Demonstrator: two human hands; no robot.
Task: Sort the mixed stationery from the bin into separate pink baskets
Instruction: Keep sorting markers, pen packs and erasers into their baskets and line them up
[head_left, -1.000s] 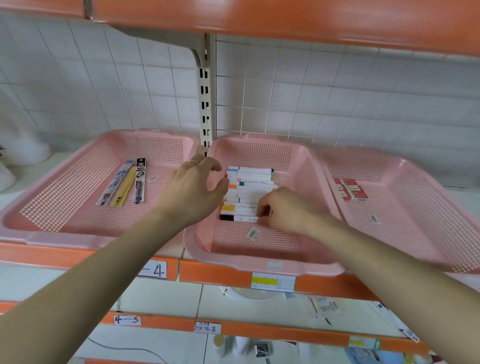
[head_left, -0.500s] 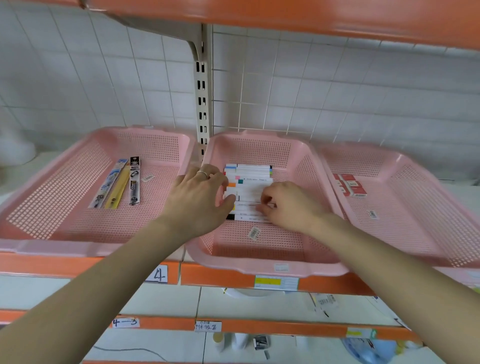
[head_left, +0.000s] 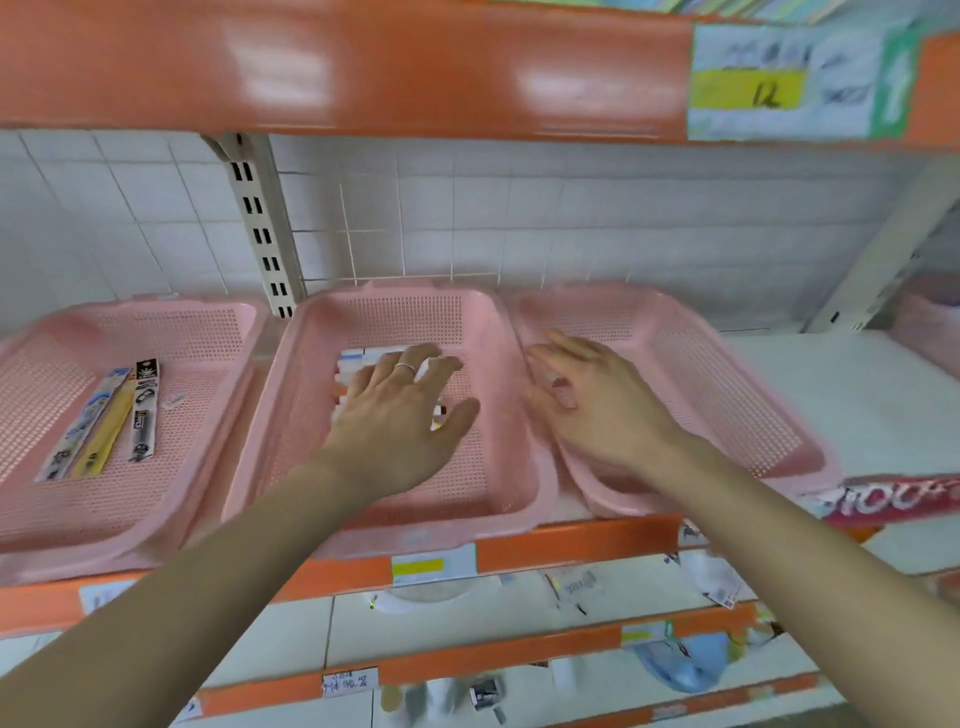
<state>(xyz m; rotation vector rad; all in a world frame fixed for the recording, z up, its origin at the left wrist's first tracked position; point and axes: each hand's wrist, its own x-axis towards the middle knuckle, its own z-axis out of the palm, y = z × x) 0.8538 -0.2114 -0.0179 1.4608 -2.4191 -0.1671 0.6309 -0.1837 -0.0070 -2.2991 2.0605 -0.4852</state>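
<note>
Status: both grips wide, nothing held

Your left hand (head_left: 400, 415), with 1 ring (head_left: 405, 367), is spread loosely over the row of markers (head_left: 356, 358) in the middle basket (head_left: 511, 395). It grips nothing, and contact with the markers cannot be confirmed. Your right hand (head_left: 597, 410) is equally wide, fingers splayed and empty, over the left part of the right basket (head_left: 727, 395). All 3 pink baskets sit side by side on the orange-edged shelf (head_left: 571, 545). The left basket (head_left: 197, 441) holds 3 long refill packs (head_left: 104, 421), lying close together. Motion blur obscures finer detail.
</note>
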